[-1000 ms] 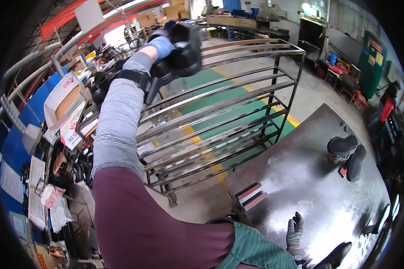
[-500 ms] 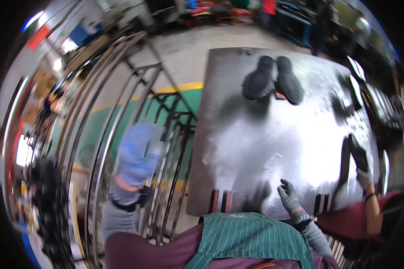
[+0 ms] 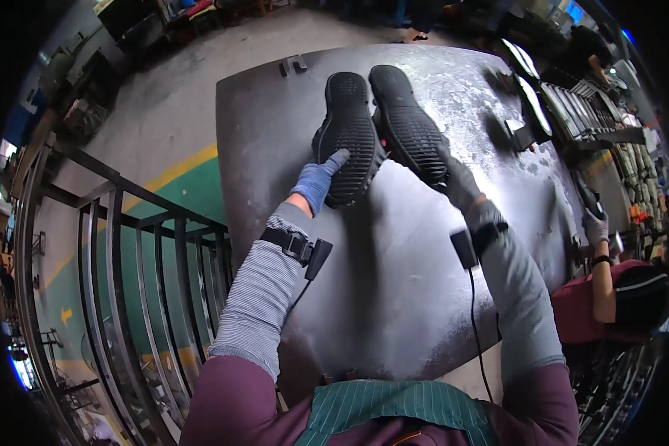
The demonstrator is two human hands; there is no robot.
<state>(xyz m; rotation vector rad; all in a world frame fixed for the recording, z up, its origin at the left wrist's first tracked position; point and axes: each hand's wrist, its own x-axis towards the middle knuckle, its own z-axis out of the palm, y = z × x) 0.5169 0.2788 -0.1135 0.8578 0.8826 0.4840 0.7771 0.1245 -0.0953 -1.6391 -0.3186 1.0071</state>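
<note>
gripping upturned shoes, one each: left hand, right hand, curled

The head camera (a wide fisheye) looks down from close above both hands and table.

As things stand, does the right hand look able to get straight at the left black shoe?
Probably not: the right shoe is in between, with the right hand at its outer edge, and the left hand has its thumb on the left shoe.
</note>
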